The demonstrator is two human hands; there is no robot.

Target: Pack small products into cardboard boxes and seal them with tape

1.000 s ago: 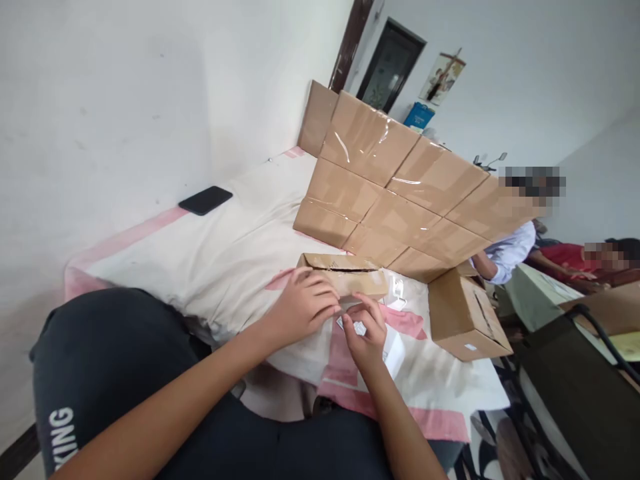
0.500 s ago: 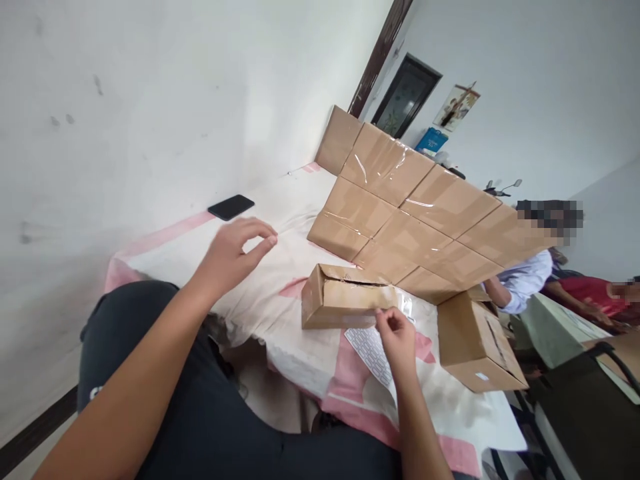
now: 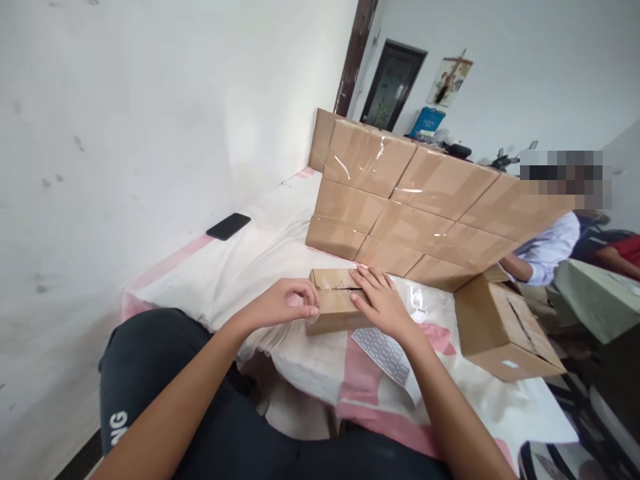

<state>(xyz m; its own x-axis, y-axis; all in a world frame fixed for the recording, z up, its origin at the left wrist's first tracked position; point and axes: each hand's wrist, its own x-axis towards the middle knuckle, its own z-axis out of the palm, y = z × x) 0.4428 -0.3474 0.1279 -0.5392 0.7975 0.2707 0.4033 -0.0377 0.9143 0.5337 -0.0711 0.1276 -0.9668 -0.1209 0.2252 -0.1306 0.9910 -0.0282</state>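
Both hands at the small cardboard box: right palm over its top, left fingertips at its near-left edge.
From my end of the feed, the left hand (image 3: 285,303) has come in from over the cloth (image 3: 280,240) to the small cardboard box (image 3: 336,323), while the right hand (image 3: 383,303) has moved from beside it onto its top, so I judge the box better steadied now. The right fingers lie fairly wide across the seam; the left thumb and fingers are curled narrow, and I cannot tell whether they pinch anything. The box sits on the cloth in front of the stacked cartons (image 3: 425,200), with a sheet of labels (image 3: 381,353) just beside it, partly under the right forearm.
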